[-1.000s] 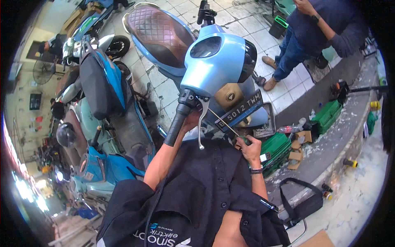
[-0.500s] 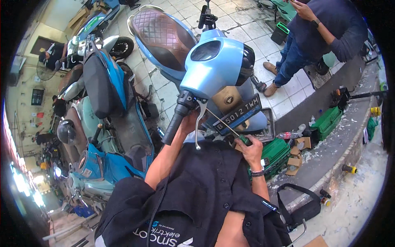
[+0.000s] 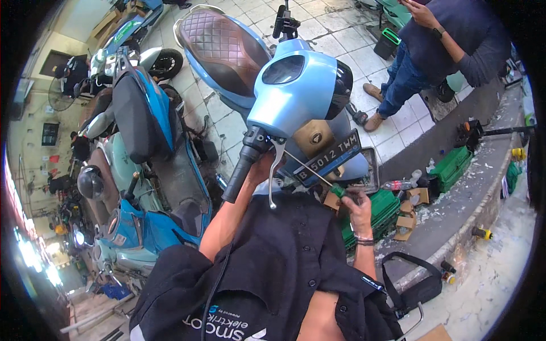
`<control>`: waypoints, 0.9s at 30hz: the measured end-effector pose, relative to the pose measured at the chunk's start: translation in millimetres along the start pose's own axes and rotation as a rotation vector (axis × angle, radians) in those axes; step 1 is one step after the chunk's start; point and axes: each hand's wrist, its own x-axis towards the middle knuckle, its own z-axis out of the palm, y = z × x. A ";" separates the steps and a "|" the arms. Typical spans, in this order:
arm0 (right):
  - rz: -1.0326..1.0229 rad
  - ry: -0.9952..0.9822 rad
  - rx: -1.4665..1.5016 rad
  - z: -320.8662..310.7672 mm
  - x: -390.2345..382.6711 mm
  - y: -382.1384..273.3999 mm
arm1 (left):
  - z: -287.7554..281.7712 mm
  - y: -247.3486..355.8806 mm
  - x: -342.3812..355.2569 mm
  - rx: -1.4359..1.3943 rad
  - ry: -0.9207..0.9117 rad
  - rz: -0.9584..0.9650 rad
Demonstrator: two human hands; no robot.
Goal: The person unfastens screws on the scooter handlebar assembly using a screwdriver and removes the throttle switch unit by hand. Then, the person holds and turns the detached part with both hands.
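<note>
A light-blue scooter faces me, with its grip, brake lever and number plate. My left hand is under the handlebar, its fingers mostly hidden behind the grip and lever. A long screwdriver with a green handle slants up past the plate, its tip out of sight near the lever. My right hand is at the lower end of that handle, its fingers curled on it.
Other scooters crowd the left. A person stands at upper right, hands raised. Green boxes, cardboard pieces, a bottle and a black bag lie along a step on the right.
My right hand has shifted right and down to the end of the screwdriver handle, showing more of the green. My left hand stays under the handlebar. The person at right has barely moved.
</note>
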 end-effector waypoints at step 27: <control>0.109 0.134 -0.022 10.3 -9.3 4.8 | 104.0 71.2 -17.5 1.056 0.714 -0.101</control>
